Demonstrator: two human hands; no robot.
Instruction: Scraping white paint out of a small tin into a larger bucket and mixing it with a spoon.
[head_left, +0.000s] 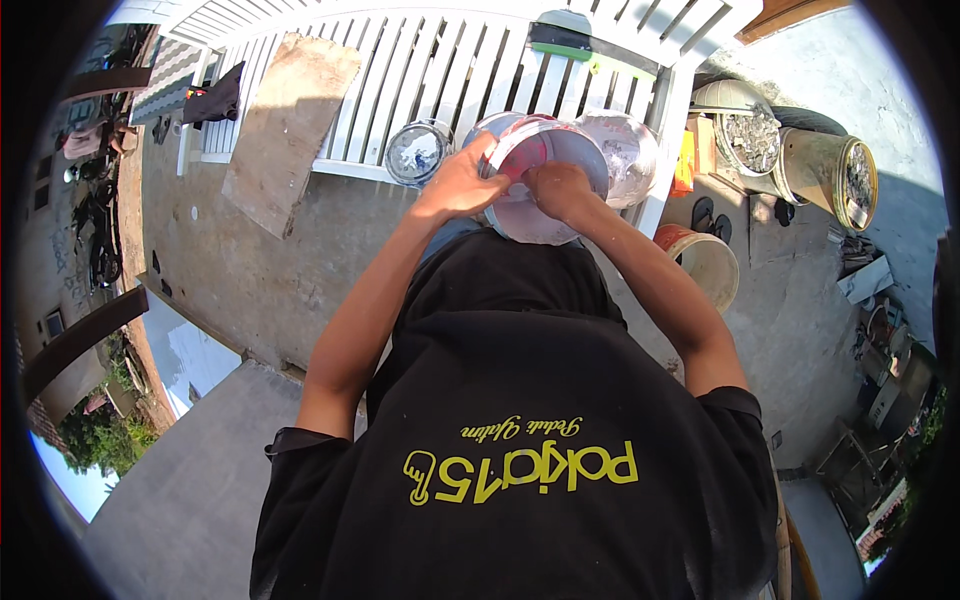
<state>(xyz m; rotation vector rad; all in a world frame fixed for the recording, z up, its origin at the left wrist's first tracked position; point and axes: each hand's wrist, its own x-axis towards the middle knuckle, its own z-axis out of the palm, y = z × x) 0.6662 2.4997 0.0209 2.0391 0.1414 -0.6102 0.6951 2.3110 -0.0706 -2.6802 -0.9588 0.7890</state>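
Observation:
A whitish plastic bucket [528, 222] is tipped so its mouth faces me, in front of my lap. My left hand [465, 182] grips its left rim, with the thumb over the edge. Inside the mouth, my right hand [560, 188] is closed near the inner wall; whatever its fingers hold is hidden. A pinkish-red patch shows on the bucket's inside, above the right hand. Just right of it stands another pale, smeared bucket [622, 150]. To the left, a paint-stained pail [416, 153] sits on the white slatted bench [350, 158].
A worn board [290, 125] leans on the bench at left, near a dark cloth [214, 98]. At right are an open bucket [705, 262], sandals [712, 218] and rubble-filled containers [815, 165]. A green-edged black item [560, 40] lies at the bench's back.

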